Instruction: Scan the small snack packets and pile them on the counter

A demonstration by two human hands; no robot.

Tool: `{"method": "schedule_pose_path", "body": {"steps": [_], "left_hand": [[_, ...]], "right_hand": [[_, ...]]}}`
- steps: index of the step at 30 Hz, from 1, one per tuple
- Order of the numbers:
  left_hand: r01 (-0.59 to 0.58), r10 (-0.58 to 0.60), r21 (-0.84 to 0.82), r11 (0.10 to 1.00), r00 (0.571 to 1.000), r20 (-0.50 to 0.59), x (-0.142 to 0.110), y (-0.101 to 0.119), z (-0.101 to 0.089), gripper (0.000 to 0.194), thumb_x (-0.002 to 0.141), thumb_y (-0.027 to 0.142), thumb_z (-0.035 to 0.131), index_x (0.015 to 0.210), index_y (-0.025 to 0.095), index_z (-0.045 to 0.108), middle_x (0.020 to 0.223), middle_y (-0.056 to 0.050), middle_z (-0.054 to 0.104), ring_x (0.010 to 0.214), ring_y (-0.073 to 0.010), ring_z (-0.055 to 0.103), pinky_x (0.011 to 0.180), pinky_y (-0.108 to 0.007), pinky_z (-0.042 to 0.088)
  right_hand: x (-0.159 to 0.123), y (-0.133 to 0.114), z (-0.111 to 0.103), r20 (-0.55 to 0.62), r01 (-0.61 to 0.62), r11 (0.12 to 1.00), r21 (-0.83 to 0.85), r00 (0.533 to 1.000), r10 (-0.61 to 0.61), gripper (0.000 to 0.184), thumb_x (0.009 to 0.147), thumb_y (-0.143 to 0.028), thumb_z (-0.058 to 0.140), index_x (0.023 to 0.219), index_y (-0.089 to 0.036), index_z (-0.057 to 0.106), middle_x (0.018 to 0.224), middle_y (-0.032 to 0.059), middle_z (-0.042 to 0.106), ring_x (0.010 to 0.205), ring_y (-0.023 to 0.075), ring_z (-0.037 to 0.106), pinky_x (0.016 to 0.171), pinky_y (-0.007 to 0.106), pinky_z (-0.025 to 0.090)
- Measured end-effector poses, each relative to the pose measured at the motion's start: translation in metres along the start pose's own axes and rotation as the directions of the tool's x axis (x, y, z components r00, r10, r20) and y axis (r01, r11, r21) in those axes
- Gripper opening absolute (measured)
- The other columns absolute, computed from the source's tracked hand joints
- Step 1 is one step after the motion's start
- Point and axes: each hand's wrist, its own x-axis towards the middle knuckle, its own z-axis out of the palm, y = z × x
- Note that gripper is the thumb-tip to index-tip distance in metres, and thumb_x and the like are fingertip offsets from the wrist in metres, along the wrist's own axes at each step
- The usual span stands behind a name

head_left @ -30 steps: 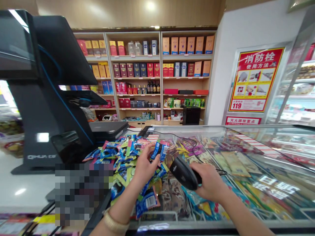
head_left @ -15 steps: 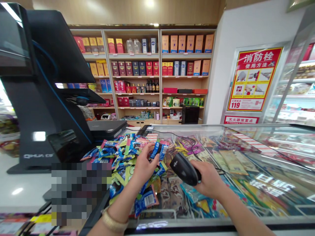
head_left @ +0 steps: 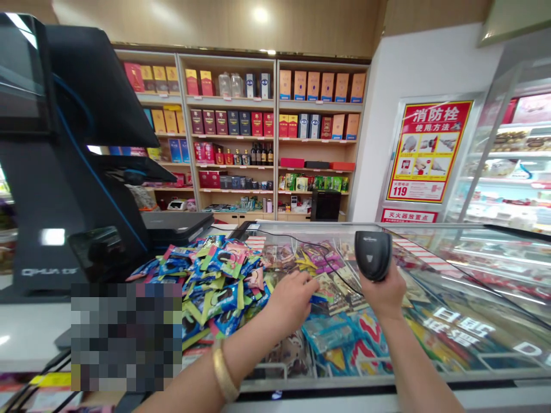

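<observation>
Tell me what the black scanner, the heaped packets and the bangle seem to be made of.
Black scanner: likely hard plastic; smooth, moulded-looking shell with a dull sheen. Heaped packets: probably thin plastic film, glossy and crinkled; a foil layer can't be ruled out. Bangle: perhaps metal, judging by its gold colour and soft shine.

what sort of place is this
Most likely a shop's checkout: the right hand grips a handheld barcode scanner, what looks like a point-of-sale terminal stands nearby, and boxed goods line the wall shelves.
</observation>
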Motion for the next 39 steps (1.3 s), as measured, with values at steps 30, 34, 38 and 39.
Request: {"method": "schedule_pose_path", "body": {"steps": [30, 34, 38, 39], "left_hand": [[0.43, -0.444, -0.132, 0.893, 0.889, -0.107, -0.144, -0.02, -0.019, 0.036, 0.077, 0.023, 0.065, 0.112, 0.026, 0.067, 0.109, -0.009, 0.065, 0.101, -0.0262, 0.061, 0.091, -0.043, 0.051], [0.544, -0.546, -0.044, 0.838, 0.834, -0.077, -0.159, -0.022, -0.018, 0.04, 0.072, 0.022, 0.066, 0.112, 0.024, 0.069, 0.104, -0.01, 0.061, 0.098, -0.0274, 0.059, 0.087, -0.044, 0.05], [0.575, -0.576, -0.034, 0.817, 0.817, -0.03, -0.157, -0.016, -0.016, 0.04, 0.077, 0.022, 0.062, 0.116, 0.026, 0.067, 0.105, -0.009, 0.059, 0.101, -0.0268, 0.057, 0.09, -0.043, 0.048], [0.573, -0.574, -0.036, 0.819, 0.819, -0.017, -0.156, -0.015, -0.016, 0.039, 0.078, 0.023, 0.061, 0.117, 0.026, 0.067, 0.105, -0.009, 0.058, 0.101, -0.0269, 0.057, 0.09, -0.043, 0.047]], "right_hand": [[-0.008, -0.003, 0.004, 0.095, 0.151, 0.989, -0.002, 0.984, -0.15, 0.037, 0.073, -0.048, 0.059, 0.095, -0.018, 0.062, 0.068, 0.0067, 0.062, 0.059, 0.0224, 0.054, 0.055, 0.029, 0.032], [-0.012, -0.009, 0.006, 0.106, 0.237, 0.971, 0.006, 0.966, -0.237, 0.03, 0.073, -0.043, 0.058, 0.089, -0.018, 0.06, 0.066, 0.006, 0.061, 0.06, 0.0228, 0.055, 0.058, 0.03, 0.035], [-0.016, -0.011, 0.008, 0.113, 0.326, 0.944, 0.04, 0.938, -0.329, 0.026, 0.073, -0.036, 0.055, 0.093, -0.019, 0.058, 0.07, 0.0061, 0.063, 0.066, 0.0238, 0.058, 0.062, 0.03, 0.039], [-0.017, -0.011, 0.008, 0.119, 0.341, 0.939, 0.046, 0.931, -0.344, 0.027, 0.073, -0.036, 0.056, 0.094, -0.019, 0.058, 0.071, 0.006, 0.063, 0.066, 0.0238, 0.059, 0.062, 0.03, 0.039]]}}
